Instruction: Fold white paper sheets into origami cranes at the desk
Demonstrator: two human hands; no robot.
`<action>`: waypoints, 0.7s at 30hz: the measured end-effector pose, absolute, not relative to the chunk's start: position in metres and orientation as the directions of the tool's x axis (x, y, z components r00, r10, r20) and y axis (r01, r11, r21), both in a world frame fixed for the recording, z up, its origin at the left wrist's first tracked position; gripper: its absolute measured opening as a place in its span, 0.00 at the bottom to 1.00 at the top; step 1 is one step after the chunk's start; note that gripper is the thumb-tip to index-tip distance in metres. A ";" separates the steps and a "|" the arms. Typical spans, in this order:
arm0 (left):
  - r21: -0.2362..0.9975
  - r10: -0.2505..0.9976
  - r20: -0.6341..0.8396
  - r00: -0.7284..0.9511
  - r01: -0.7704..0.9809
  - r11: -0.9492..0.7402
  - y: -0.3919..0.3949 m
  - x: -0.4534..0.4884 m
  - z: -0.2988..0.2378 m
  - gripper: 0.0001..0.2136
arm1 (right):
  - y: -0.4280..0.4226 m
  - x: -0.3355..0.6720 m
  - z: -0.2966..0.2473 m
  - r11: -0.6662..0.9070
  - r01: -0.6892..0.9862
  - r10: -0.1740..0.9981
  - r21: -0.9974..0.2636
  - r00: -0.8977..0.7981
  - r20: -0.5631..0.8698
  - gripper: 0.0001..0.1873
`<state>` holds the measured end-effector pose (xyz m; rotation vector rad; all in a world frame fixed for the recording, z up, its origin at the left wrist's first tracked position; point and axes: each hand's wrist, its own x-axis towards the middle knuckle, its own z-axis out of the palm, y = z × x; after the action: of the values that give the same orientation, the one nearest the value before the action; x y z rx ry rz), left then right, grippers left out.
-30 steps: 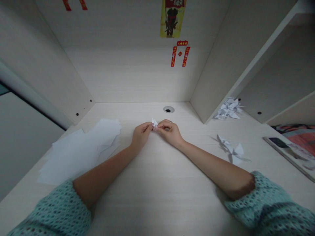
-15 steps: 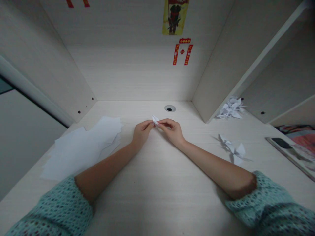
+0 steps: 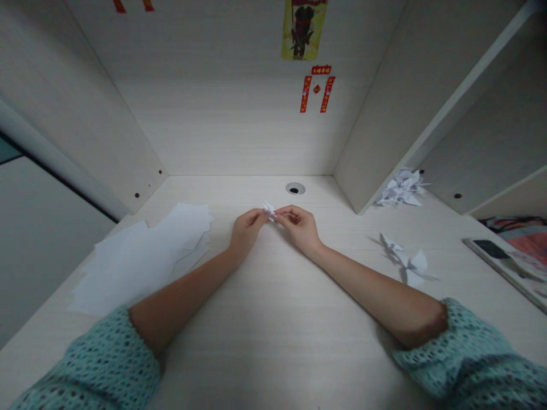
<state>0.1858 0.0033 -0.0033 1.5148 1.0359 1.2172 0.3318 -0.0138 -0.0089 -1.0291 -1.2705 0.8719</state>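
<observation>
- We have the left hand (image 3: 244, 230) and the right hand (image 3: 301, 226) meeting fingertip to fingertip, wrists low over the pale desk (image 3: 273, 324).
- Between them sits a small folded white paper (image 3: 269, 209). Both hands are pinched narrow on it, thumb and forefinger closed around its lower part, and a pointed tip pokes up above the fingers.
- We can't make out the exact folds; the piece is too small and half covered by the fingertips.
- Just beyond the hands, slightly to the right-hand side, we see the round cable hole (image 3: 294, 188) in the desk.
- Out past the left hand lies a loose spread of white sheets (image 3: 145, 256), flat on the desk and overlapping, well apart from the fingers.
- Off past the right hand, beside the forearm, we spot folded paper figures (image 3: 404, 263) lying on the desk.
- Farther out on that side, behind the upright panel, a heap of folded paper figures (image 3: 401, 189) rests on the shelf surface.
- At the far right edge a dark phone (image 3: 487, 248) lies on a flat board.
- Straight ahead of the hands, up on the back wall, we see red stickers (image 3: 316, 90) and a yellow sticker (image 3: 301, 28) above them.
- Teal knitted sleeves (image 3: 470, 359) are pushed back, forearms bare.
</observation>
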 end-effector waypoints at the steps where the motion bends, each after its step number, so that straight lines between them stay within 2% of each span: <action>1: 0.972 0.962 0.218 0.162 0.054 -0.230 0.003 0.186 -0.003 0.11 | -0.014 0.331 -0.008 0.323 0.029 0.940 -0.946 0.110 0.324 0.13; 7: 0.982 0.973 0.187 0.139 -0.030 -0.185 0.003 0.188 -0.004 0.11 | -0.015 0.331 -0.010 0.332 -0.010 0.941 -0.943 0.072 0.330 0.14; 10: 0.985 0.977 0.174 0.122 -0.035 -0.171 0.004 0.189 -0.006 0.11 | -0.013 0.331 -0.012 0.327 -0.045 0.943 -0.944 0.083 0.323 0.19; 16: 0.982 0.978 0.185 0.097 -0.062 -0.180 0.002 0.190 0.000 0.09 | -0.011 0.332 -0.014 0.221 0.153 0.971 -0.963 0.060 0.232 0.17; 21: 0.983 0.977 0.186 0.103 -0.022 -0.184 -0.004 0.191 0.009 0.09 | -0.013 0.333 -0.013 0.256 0.193 0.955 -0.947 0.101 0.279 0.15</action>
<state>0.1912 -0.0039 0.0092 1.3824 1.0276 1.2700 0.3328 -0.0129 -0.0133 -1.1867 -1.3581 0.8245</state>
